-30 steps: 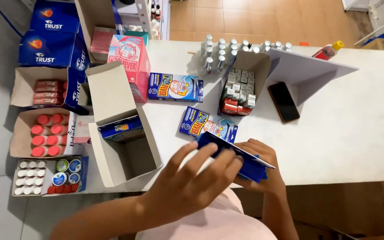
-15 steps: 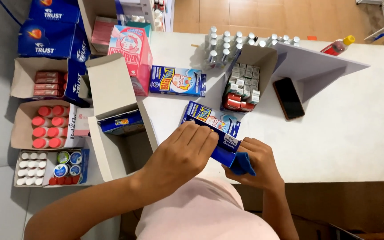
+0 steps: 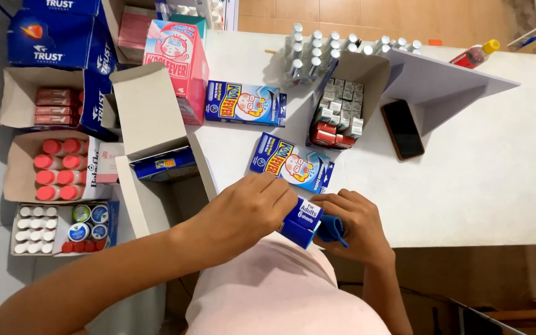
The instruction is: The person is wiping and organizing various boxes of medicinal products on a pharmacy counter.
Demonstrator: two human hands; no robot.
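A white counter (image 3: 466, 186) fills most of the view, and the person stands at its near edge. At its left end an open cardboard carton (image 3: 156, 155) stands with one blue box inside. Two flat blue fever-patch boxes (image 3: 293, 164) lie on the counter, one just above the hands. A smaller open carton (image 3: 339, 111) packed with little boxes sits beside a black phone (image 3: 402, 129). The left hand (image 3: 243, 214) wraps over the top of a small blue box (image 3: 302, 220), fingers closed on it. The right hand (image 3: 348, 226) grips the same box at its open end flap, at the counter's edge.
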